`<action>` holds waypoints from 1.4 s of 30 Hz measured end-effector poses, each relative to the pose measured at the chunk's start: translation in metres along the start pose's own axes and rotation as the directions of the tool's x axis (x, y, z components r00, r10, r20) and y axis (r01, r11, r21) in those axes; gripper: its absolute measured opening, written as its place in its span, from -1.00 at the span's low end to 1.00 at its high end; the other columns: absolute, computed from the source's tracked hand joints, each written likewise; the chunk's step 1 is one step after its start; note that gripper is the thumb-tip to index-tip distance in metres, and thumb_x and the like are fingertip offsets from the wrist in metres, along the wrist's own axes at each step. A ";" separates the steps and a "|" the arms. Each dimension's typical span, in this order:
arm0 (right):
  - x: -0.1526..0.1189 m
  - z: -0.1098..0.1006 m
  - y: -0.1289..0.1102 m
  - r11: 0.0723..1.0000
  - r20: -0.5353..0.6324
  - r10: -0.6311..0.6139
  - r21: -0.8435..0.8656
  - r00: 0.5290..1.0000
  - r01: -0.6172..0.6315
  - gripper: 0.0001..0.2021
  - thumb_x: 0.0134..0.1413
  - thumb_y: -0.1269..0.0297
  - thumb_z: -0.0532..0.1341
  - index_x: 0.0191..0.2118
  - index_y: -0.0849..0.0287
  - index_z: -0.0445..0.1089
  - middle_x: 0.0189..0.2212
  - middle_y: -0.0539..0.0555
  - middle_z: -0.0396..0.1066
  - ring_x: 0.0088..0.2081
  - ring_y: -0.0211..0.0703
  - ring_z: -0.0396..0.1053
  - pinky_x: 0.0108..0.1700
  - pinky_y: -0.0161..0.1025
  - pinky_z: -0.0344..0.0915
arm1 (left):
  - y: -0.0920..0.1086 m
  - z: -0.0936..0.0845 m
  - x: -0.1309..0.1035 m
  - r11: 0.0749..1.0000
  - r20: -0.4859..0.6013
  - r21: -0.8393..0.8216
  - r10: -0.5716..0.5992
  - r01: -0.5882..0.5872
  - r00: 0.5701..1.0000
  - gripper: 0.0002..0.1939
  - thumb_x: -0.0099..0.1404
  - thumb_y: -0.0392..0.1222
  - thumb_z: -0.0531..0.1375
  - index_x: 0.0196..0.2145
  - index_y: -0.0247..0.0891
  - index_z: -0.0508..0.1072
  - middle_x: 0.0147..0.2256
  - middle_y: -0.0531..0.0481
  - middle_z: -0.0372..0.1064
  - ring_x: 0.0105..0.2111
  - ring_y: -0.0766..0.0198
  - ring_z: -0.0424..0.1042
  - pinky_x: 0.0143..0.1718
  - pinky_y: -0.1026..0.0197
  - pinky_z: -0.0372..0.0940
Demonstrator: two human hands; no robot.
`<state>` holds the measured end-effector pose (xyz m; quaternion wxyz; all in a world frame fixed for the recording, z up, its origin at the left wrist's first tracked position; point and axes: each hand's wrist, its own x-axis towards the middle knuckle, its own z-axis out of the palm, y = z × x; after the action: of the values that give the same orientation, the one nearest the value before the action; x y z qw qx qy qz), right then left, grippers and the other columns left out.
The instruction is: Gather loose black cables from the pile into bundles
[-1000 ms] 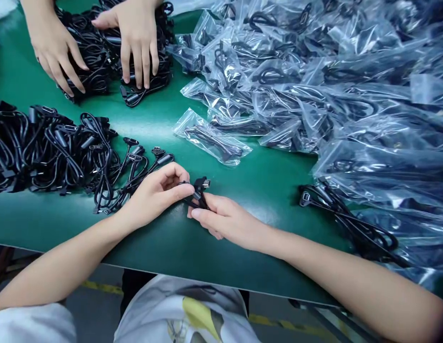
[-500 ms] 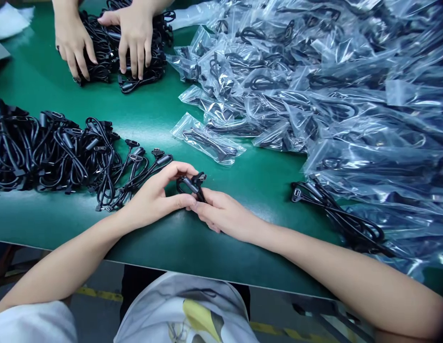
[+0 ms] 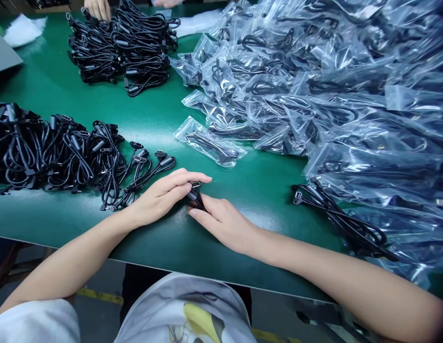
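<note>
A black coiled cable with a rectangular connector at its top is between my hands, just above the table's near part. My right hand is closed round its lower part, the thumb lying along the near side. My left hand reaches over it from the left, with the index finger stretched past the connector and the thumb pressed against its side. Part of the cable is hidden by the fingers. Left of my hands lies a loose pile of the same black cables.
Clear zip bags with black cables heap up on the right of the green table. One bagged cable lies ahead of my hands. An unbagged cable bundle lies right. Stacked cables and another person's hand are at the back.
My left fingers have straightened and come down over the cable, whose loop was open before. The other person's hands have drawn back from the far stack. The view has shifted slightly.
</note>
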<state>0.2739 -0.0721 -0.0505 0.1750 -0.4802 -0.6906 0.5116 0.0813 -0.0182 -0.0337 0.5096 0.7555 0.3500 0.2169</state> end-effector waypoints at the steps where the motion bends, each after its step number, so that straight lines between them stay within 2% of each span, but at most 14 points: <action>1: -0.001 0.001 0.000 1.000 -0.005 -0.002 -0.023 1.000 0.002 -0.82 0.33 0.24 0.06 -0.35 0.09 0.11 -0.41 0.00 0.33 -0.40 -0.16 0.23 -0.33 -0.24 0.07 | 0.000 0.001 0.001 1.000 0.009 -0.022 -0.019 0.019 1.000 -0.63 0.49 -0.10 0.02 0.11 -0.20 0.49 0.08 -0.08 0.46 0.05 0.17 0.39 0.15 0.16 0.22; 9: -0.004 -0.001 -0.009 0.963 -0.028 0.057 -0.262 0.998 -0.062 -0.82 0.35 0.33 0.07 -0.34 0.12 0.13 -0.47 0.00 0.30 -0.46 -0.18 0.20 -0.38 -0.25 -0.01 | -0.014 0.005 0.003 0.896 0.062 -0.397 -0.192 0.200 0.980 -0.61 0.40 0.06 0.17 0.05 -0.16 0.54 0.09 -0.07 0.47 0.06 0.12 0.41 0.18 0.11 0.17; 16: -0.003 0.001 -0.007 0.976 -0.051 0.042 -0.214 0.998 -0.052 -0.80 0.31 0.33 0.10 -0.38 0.12 0.14 -0.50 -0.04 0.22 -0.48 -0.23 0.12 -0.38 -0.25 -0.05 | -0.017 0.007 0.002 0.830 0.082 -0.502 -0.235 0.244 0.969 -0.64 0.36 0.06 0.22 0.01 -0.15 0.58 -0.03 -0.06 0.52 -0.03 0.14 0.42 0.08 0.14 0.19; 18: -0.003 -0.001 -0.006 0.993 -0.051 0.038 -0.107 0.998 -0.043 -0.77 0.29 0.29 0.12 -0.42 0.13 0.15 -0.53 -0.06 0.20 -0.50 -0.25 0.12 -0.39 -0.26 -0.03 | -0.017 0.007 0.001 0.826 0.082 -0.505 -0.240 0.248 0.967 -0.64 0.36 0.05 0.22 0.01 -0.15 0.58 -0.09 -0.05 0.52 -0.08 0.17 0.42 0.02 0.16 0.20; 20: -0.002 -0.004 -0.004 0.988 0.023 0.079 0.134 0.997 -0.082 -0.76 0.31 0.22 0.08 -0.41 0.15 0.23 -0.55 -0.07 0.22 -0.52 -0.27 0.16 -0.41 -0.27 0.04 | -0.017 0.007 0.001 0.831 0.074 -0.495 -0.248 0.252 0.966 -0.64 0.38 0.04 0.20 0.03 -0.15 0.55 -0.18 -0.03 0.51 -0.17 0.22 0.42 -0.06 0.19 0.22; 22: 0.001 -0.007 -0.002 0.866 0.160 0.115 0.468 0.980 -0.178 -0.74 0.33 0.14 0.05 -0.30 0.18 0.33 -0.53 -0.07 0.29 -0.54 -0.28 0.23 -0.41 -0.28 0.17 | -0.017 0.008 0.001 0.846 0.048 -0.480 -0.239 0.232 0.970 -0.62 0.40 0.03 0.17 0.08 -0.14 0.51 -0.23 -0.01 0.48 -0.21 0.26 0.40 -0.10 0.21 0.24; 24: 0.003 -0.011 0.000 0.646 0.215 0.069 0.734 0.974 -0.208 -0.77 0.29 0.13 0.13 -0.20 0.20 0.37 -0.44 -0.02 0.42 -0.46 -0.27 0.38 -0.29 -0.26 0.33 | -0.018 0.009 0.003 0.859 -0.009 -0.479 -0.210 0.180 0.978 -0.57 0.40 0.05 0.18 0.15 -0.12 0.41 -0.17 -0.01 0.45 -0.18 0.27 0.40 -0.08 0.21 0.25; 26: 0.006 -0.016 0.001 0.479 0.107 0.000 0.873 0.994 -0.094 -0.81 0.17 0.18 0.27 -0.20 0.19 0.38 -0.33 0.03 0.51 -0.28 -0.22 0.49 -0.07 -0.22 0.39 | -0.018 0.012 0.004 0.866 -0.073 -0.480 -0.200 0.141 0.977 -0.50 0.37 0.09 0.21 0.18 -0.12 0.33 -0.11 -0.02 0.42 -0.13 0.25 0.41 -0.07 0.20 0.28; 27: 0.007 -0.019 0.002 0.429 0.027 -0.018 0.903 0.999 -0.016 -0.81 0.13 0.22 0.32 -0.20 0.17 0.38 -0.29 0.03 0.53 -0.20 -0.19 0.51 0.02 -0.19 0.38 | -0.017 0.013 0.004 0.865 -0.080 -0.479 -0.212 0.149 0.974 -0.49 0.34 0.11 0.22 0.15 -0.15 0.32 -0.11 -0.03 0.41 -0.15 0.24 0.42 -0.11 0.19 0.30; 29: 0.008 -0.025 0.001 0.388 -0.122 -0.004 0.914 0.993 0.114 -0.81 0.11 0.26 0.36 -0.21 0.13 0.38 -0.26 0.01 0.56 -0.14 -0.17 0.52 0.10 -0.13 0.37 | -0.015 0.015 0.004 0.862 -0.017 -0.464 -0.238 0.203 0.971 -0.52 0.28 0.12 0.27 0.01 -0.23 0.36 -0.20 -0.03 0.41 -0.25 0.27 0.43 -0.21 0.20 0.33; 31: 0.008 -0.030 0.000 0.397 -0.220 0.034 0.898 0.975 0.189 -0.82 0.12 0.28 0.36 -0.21 0.11 0.35 -0.25 -0.01 0.57 -0.12 -0.15 0.52 0.10 -0.08 0.39 | -0.012 0.016 0.003 0.866 0.088 -0.427 -0.247 0.261 0.965 -0.59 0.22 0.06 0.35 -0.15 -0.28 0.38 -0.30 0.02 0.40 -0.34 0.32 0.39 -0.27 0.24 0.31; 33: 0.006 -0.033 -0.001 0.424 -0.283 0.045 0.874 0.958 0.238 -0.83 0.15 0.28 0.35 -0.22 0.11 0.34 -0.24 -0.01 0.58 -0.08 -0.16 0.52 0.09 -0.10 0.40 | -0.009 0.018 0.001 0.886 0.138 -0.369 -0.246 0.281 0.959 -0.66 0.18 -0.04 0.38 -0.24 -0.29 0.38 -0.37 0.07 0.36 -0.38 0.36 0.35 -0.29 0.27 0.27; 37: 0.003 -0.033 -0.003 0.454 -0.314 0.048 0.852 0.948 0.260 -0.83 0.15 0.31 0.34 -0.24 0.11 0.31 -0.24 -0.01 0.57 -0.06 -0.17 0.52 0.08 -0.13 0.42 | -0.007 0.021 0.000 0.916 0.133 -0.265 -0.273 0.300 0.953 -0.76 0.25 -0.10 0.31 -0.29 -0.29 0.38 -0.43 0.09 0.32 -0.42 0.38 0.29 -0.34 0.28 0.22; 42: 0.003 -0.034 -0.005 0.487 -0.340 0.032 0.826 0.940 0.283 -0.82 0.13 0.24 0.35 -0.25 0.09 0.32 -0.24 -0.02 0.55 -0.05 -0.15 0.51 0.10 -0.08 0.42 | -0.009 0.024 0.001 0.929 0.053 -0.280 -0.238 0.243 0.970 -0.75 0.22 -0.13 0.33 -0.21 -0.27 0.41 -0.35 0.07 0.33 -0.35 0.36 0.33 -0.24 0.24 0.28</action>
<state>0.2951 -0.0516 -0.0325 0.5354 -0.3487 -0.3371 0.6915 0.0958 -0.0304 -0.0516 0.6387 0.6277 0.4003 0.1942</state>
